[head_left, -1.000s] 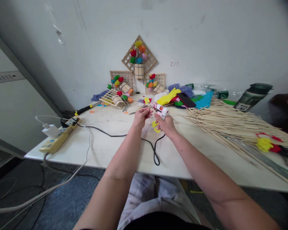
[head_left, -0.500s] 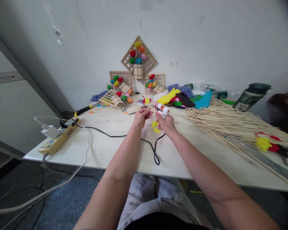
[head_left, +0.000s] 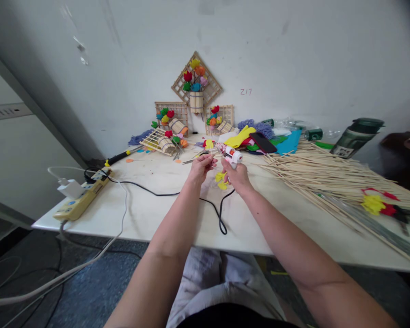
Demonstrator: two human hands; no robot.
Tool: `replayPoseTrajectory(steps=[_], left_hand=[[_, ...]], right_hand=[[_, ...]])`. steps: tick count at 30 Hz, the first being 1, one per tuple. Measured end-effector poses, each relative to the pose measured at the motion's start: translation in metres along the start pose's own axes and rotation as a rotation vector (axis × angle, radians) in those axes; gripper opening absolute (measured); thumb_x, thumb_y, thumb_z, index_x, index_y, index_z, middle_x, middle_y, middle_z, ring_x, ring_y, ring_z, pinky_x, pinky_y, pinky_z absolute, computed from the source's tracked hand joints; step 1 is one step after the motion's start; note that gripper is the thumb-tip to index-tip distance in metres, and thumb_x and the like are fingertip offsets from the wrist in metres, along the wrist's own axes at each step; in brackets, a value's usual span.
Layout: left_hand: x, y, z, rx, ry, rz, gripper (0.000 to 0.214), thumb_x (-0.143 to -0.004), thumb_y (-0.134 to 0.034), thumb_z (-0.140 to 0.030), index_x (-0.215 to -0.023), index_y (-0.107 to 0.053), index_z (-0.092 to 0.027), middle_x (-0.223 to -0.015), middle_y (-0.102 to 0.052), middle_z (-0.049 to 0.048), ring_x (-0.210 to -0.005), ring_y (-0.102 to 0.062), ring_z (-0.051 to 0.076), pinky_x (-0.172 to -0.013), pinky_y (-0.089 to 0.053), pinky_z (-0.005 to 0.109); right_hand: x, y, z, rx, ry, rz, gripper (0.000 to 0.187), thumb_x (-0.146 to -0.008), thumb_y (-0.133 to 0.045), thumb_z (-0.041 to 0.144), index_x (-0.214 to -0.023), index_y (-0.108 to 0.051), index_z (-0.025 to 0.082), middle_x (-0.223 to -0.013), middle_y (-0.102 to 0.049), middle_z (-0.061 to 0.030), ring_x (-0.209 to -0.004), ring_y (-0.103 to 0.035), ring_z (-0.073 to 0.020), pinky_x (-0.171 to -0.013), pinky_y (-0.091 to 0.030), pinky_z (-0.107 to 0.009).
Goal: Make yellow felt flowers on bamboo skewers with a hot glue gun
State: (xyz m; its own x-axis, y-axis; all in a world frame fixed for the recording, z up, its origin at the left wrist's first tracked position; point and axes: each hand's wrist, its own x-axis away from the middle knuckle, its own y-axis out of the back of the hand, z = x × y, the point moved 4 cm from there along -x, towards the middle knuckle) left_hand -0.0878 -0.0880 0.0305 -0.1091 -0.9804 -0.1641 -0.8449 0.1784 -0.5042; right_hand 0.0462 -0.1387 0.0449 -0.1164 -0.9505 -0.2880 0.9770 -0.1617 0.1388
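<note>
My right hand (head_left: 238,176) is closed round a white glue gun (head_left: 231,155) with a patterned barrel, its nozzle pointing left. Its black cord (head_left: 177,193) runs across the table to a power strip (head_left: 78,200). My left hand (head_left: 200,167) pinches a small thin piece right at the gun's nozzle; the piece is too small to name. Yellow felt scraps (head_left: 220,178) lie on the white table (head_left: 150,214) just under both hands.
Wooden lattice frames with felt flowers (head_left: 196,84) lean on the wall behind. A pile of coloured felt and a dark phone (head_left: 263,142) lie beyond my hands. A large heap of bamboo sticks (head_left: 331,175) covers the right side, with a dark green bottle (head_left: 357,136) behind it.
Both hands and the glue gun stay almost still; the view has shifted slightly.
</note>
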Motion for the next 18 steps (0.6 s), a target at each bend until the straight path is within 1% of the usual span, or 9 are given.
replayPoseTrajectory(steps=[8,10,12,15,17,18], left_hand=[[-0.003,0.004,0.002,0.071,0.031,0.0,0.023,-0.061,-0.076,-0.024,-0.074,-0.061,-0.013,-0.062,-0.063,-0.0004,-0.05,-0.054,0.005,-0.047,-0.038,0.017],[-0.004,0.006,0.0,0.09,0.019,-0.013,0.02,-0.063,-0.075,-0.022,-0.074,-0.062,-0.013,-0.061,-0.062,-0.0006,-0.049,-0.053,0.005,-0.047,-0.038,0.017],[-0.005,0.01,-0.004,0.112,-0.002,-0.046,0.016,-0.065,-0.073,-0.021,-0.074,-0.062,-0.014,-0.061,-0.062,-0.0012,-0.049,-0.053,0.004,-0.047,-0.038,0.016],[-0.004,0.014,-0.018,0.162,-0.032,-0.119,0.011,-0.069,-0.07,-0.017,-0.073,-0.06,-0.016,-0.059,-0.059,-0.0031,-0.048,-0.052,0.003,-0.048,-0.039,0.014],[-0.002,0.016,-0.032,0.214,-0.063,-0.146,0.008,-0.071,-0.068,-0.016,-0.073,-0.06,-0.017,-0.058,-0.058,-0.004,-0.048,-0.052,0.003,-0.048,-0.041,0.014],[-0.001,0.016,-0.039,0.226,-0.084,-0.14,0.007,-0.072,-0.067,-0.017,-0.073,-0.06,-0.018,-0.058,-0.057,-0.0043,-0.047,-0.051,0.003,-0.047,-0.041,0.014]], right_hand=[[-0.001,0.003,0.0,-0.004,0.036,-0.026,0.049,-0.07,-0.055,0.066,-0.067,-0.056,0.017,-0.053,-0.056,-0.0007,-0.038,-0.049,-0.0106,-0.038,-0.039,-0.022],[-0.003,0.004,-0.002,0.017,0.035,-0.043,0.049,-0.07,-0.055,0.066,-0.071,-0.057,0.017,-0.052,-0.056,0.0001,-0.039,-0.049,-0.0109,-0.04,-0.039,-0.023],[-0.006,0.006,-0.006,0.043,0.041,-0.065,0.049,-0.07,-0.055,0.066,-0.08,-0.058,0.017,-0.053,-0.056,0.001,-0.041,-0.05,-0.0117,-0.041,-0.04,-0.023],[-0.011,0.009,-0.01,0.182,0.072,-0.095,0.052,-0.073,-0.052,0.065,-0.09,-0.059,0.017,-0.058,-0.059,-0.0007,-0.049,-0.056,-0.0151,-0.048,-0.043,-0.025],[-0.011,0.01,-0.01,0.351,0.108,-0.098,0.05,-0.078,-0.048,0.062,-0.097,-0.061,0.017,-0.068,-0.065,-0.0048,-0.062,-0.061,-0.0189,-0.056,-0.046,-0.026],[-0.011,0.009,-0.008,0.442,0.129,-0.09,0.049,-0.081,-0.046,0.058,-0.101,-0.061,0.017,-0.075,-0.067,-0.0071,-0.07,-0.063,-0.0208,-0.061,-0.046,-0.028]])
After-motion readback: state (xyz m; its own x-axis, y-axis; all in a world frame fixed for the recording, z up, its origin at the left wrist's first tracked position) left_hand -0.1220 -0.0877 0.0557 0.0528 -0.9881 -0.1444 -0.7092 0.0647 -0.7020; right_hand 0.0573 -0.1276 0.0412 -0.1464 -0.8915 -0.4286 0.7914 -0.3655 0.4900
